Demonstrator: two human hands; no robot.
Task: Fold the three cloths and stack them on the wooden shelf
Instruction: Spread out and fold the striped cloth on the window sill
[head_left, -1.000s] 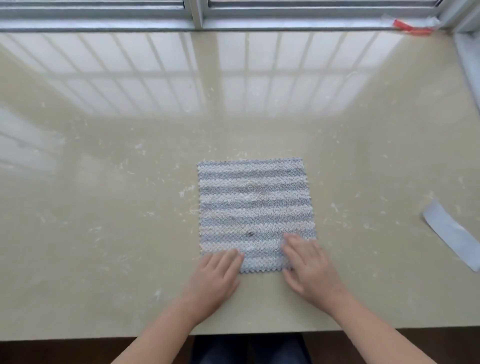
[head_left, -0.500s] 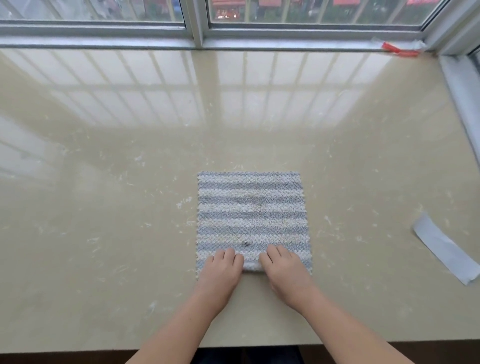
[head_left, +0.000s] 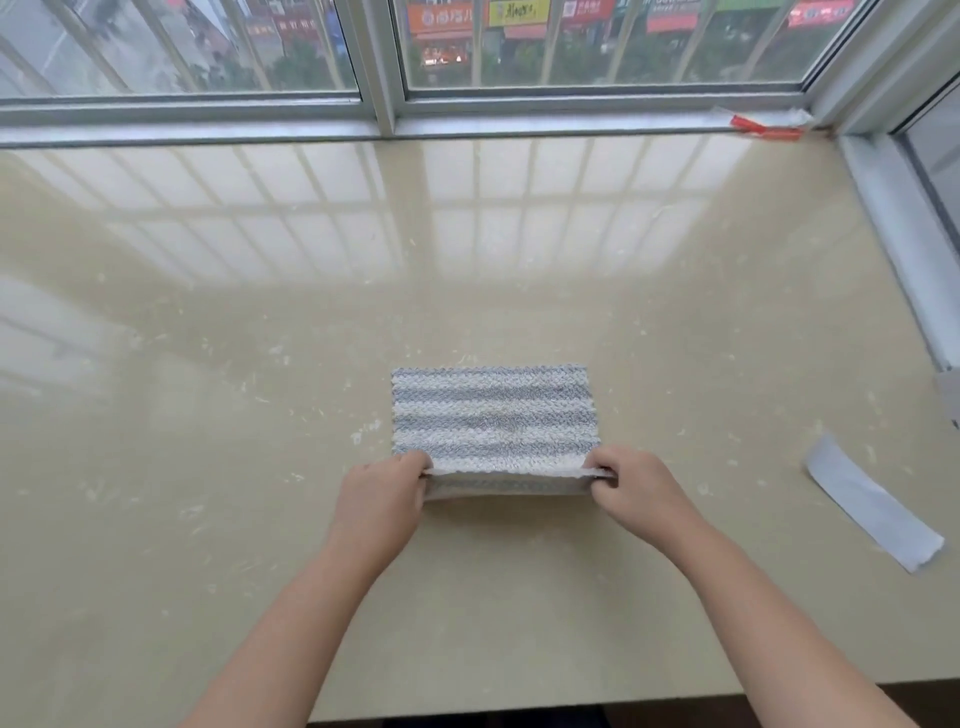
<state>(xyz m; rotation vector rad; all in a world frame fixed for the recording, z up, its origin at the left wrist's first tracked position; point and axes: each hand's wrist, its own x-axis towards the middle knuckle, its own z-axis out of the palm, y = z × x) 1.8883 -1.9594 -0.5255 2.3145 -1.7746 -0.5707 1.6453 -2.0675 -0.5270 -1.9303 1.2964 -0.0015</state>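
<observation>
A blue-and-white striped cloth (head_left: 493, 415) lies on the beige counter (head_left: 208, 467), its far part flat. Its near edge is lifted off the counter and curled toward the window. My left hand (head_left: 382, 491) pinches the near left corner of that cloth. My right hand (head_left: 631, 486) pinches the near right corner. Only this one cloth is in view, and no wooden shelf shows.
A strip of grey-white tape or paper (head_left: 872, 506) lies on the counter to the right. A window frame (head_left: 384, 104) runs along the far edge, with a red scrap (head_left: 763, 129) in the far right corner. A white ledge (head_left: 893, 249) borders the right side.
My hands slid apart from the middle of the near edge to its two corners, pinched them and raised the edge. The camera tilted up toward the window.
</observation>
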